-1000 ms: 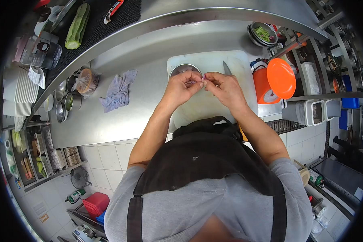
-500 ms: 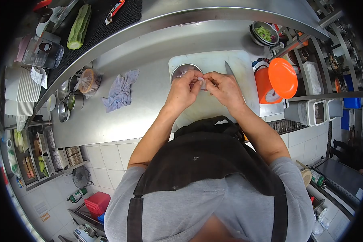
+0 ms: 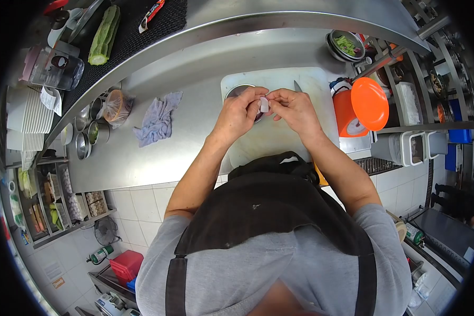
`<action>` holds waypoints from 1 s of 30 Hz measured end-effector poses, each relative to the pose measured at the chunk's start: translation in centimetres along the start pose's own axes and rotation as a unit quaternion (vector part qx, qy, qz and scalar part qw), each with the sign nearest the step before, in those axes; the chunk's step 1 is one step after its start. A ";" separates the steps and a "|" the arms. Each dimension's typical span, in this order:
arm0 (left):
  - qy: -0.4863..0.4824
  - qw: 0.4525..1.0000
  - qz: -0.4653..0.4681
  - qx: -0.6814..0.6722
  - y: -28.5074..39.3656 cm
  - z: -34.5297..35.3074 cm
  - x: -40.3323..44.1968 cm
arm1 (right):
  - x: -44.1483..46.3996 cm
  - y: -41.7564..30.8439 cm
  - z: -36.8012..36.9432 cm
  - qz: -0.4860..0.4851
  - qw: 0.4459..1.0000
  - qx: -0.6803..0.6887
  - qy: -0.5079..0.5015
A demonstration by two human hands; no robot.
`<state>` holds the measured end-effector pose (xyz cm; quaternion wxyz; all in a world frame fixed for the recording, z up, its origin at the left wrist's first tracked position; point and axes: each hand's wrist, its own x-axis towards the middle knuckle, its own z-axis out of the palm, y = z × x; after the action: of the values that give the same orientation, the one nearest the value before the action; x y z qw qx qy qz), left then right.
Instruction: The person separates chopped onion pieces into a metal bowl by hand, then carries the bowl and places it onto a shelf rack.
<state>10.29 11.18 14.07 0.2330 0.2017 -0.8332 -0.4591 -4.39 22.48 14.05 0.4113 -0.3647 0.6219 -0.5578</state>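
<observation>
Between my fingertips is a small, pale, whitish piece of food [image 3: 264, 105]; its kind is unclear. My left hand [image 3: 238, 113] pinches it from one side, above the near rim of a metal bowl [image 3: 235, 91]. From the other side my right hand [image 3: 296, 111] closes its thumb and fingers at the top of the piece. The bowl sits on a white cutting board [image 3: 321, 110], its inside largely hidden by my left hand. Just beyond my right hand lies a knife [image 3: 297, 86], with only part of its blade showing.
An orange kitchen scale [image 3: 347, 113] with a round orange pan stands right of the board. Metal bowls with chopped greens [image 3: 346, 45] are at the back right. A crumpled cloth [image 3: 158, 118] lies to the left, near several small metal pots [image 3: 82, 145]. A steel shelf [image 3: 279, 20] overhangs the counter.
Both hands have shifted slightly, covering more of the bowl and knife. The pale piece is still between the fingertips and now shows larger, hanging lower.
</observation>
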 end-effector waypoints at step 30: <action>0.082 0.996 -0.033 -0.018 -0.4 -0.3 1.2 | 1.5 -0.9 1.9 -0.210 0.945 -0.225 0.105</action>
<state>9.48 10.13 14.10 0.2888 0.2618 -0.7956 -0.4637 -3.21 20.29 14.75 0.1241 -0.5097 0.6802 -0.5120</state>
